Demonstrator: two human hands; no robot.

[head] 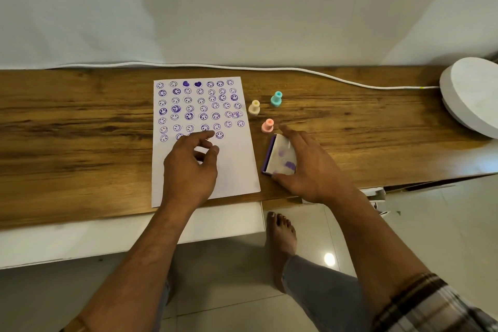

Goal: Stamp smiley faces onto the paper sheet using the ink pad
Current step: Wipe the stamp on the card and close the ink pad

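A person's two bare hands work over a wooden bench (80, 121), where a white paper sheet (237, 164) lies covered across its upper two-thirds in rows of purple smiley-face prints. The left hand (190, 167) hovers over or rests on the lower half of the sheet, its fingers (208, 155) curled loosely with thumb and forefinger drawn close together; whether they pinch anything cannot be told. The right hand (310, 164) sits at three o'clock from the sheet, fingers spread and clasping the ink pad (280, 155), whose purple-edged case stands just beside the paper's right edge with its white, purple-smudged lid tilted up under the palm. Three small stampers stand upright on the bench at about twelve o'clock from the ink pad: a pink stamper (267, 125) nearest the fingertips, a cream stamper (254, 107) just beside the sheet's edge, and a teal stamper (276, 98) farthest back. A white cable (296, 69) runs along the bench's rear edge toward a round white object (474, 97) at the far right. A bare foot (281, 237) rests on the tiled floor (417, 224) below.
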